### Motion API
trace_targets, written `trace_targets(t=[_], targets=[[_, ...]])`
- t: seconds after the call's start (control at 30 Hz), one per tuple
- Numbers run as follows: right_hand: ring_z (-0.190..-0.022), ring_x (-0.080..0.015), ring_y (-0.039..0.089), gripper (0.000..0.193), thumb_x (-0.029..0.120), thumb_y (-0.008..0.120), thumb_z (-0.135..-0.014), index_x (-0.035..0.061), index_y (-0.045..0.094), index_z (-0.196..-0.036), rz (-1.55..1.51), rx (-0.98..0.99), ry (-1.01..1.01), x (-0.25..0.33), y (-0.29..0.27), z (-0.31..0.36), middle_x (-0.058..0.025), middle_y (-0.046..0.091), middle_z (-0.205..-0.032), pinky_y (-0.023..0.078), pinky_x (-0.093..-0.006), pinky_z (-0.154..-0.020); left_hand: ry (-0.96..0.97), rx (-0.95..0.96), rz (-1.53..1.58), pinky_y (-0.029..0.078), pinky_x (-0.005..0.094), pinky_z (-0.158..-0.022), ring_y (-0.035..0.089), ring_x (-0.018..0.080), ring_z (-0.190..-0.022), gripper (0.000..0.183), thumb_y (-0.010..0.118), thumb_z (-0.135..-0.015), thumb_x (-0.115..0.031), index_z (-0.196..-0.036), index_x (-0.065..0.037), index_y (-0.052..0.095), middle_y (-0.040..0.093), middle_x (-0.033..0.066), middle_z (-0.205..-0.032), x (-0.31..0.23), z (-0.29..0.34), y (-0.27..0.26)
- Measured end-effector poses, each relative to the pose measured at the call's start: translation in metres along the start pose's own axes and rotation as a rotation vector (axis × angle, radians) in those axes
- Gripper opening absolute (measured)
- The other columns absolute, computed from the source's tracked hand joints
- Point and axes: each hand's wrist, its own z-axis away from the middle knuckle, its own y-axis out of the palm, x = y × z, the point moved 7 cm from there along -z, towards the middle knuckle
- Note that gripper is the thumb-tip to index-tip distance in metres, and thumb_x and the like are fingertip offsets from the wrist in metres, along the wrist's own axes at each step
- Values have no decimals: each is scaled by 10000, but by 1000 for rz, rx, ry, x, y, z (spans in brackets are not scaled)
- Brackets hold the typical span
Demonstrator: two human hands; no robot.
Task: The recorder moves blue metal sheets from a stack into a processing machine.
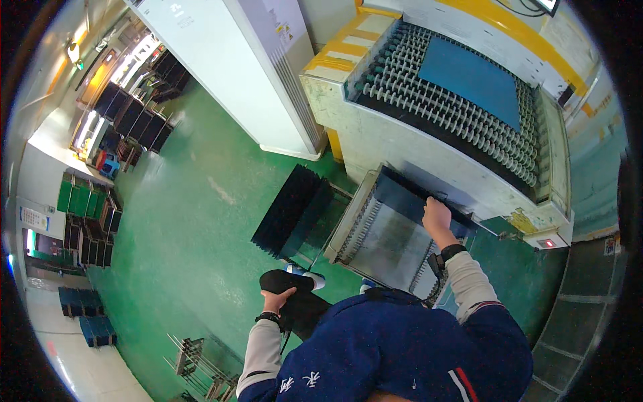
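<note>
My right hand [437, 216] is closed on the upper edge of a thin dark panel [404, 190], which stands along the far side of a metal slotted rack [356, 213]. Coil-like slots line the rack's two sides, and a grey sheet-like surface shows between them. My left hand [276, 299] lies on my black trouser leg [301, 308] near the knee, thumb and fingers apart, with no object in it. Beyond the rack, a flat blue board [469, 77] lies on the rollers of a conveyor machine [429, 110].
Left of the rack stands another rack [288, 211] packed with dark panels. A tall white cabinet [248, 67] rises beside the machine. Metal rods of a frame [201, 365] lie on the green floor [181, 221]. Stacked panels [87, 201] line the left wall.
</note>
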Motion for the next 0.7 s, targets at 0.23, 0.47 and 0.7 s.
trace_targets(t=[0.23,0.47,0.7], targets=[[-859,-335,659,118,144,642,-831,69,577,-895,-18,9,6,-1,2,0,-139,667,-876,520,-468,-719,-16,26,5,470,409,-997,506,353,-1247,1527,945,-516,-429,-1444,124,-135,395,295,-1411,5,-4,2],[-843,-349,651,112,140,636,-840,61,573,-888,-37,-12,5,-4,4,1,-146,663,-869,509,-480,-713,4,23,3,477,421,-984,519,361,-1227,1519,940,-515,-440,-1448,115,-122,415,303,-1388,-2,3,3],[-828,-367,645,123,148,627,-851,51,559,-883,-39,-20,-13,-3,4,0,-159,657,-856,501,-493,-707,11,25,5,480,437,-977,523,362,-1220,1491,937,-519,-437,-1446,112,-94,420,302,-1382,-6,12,-1]])
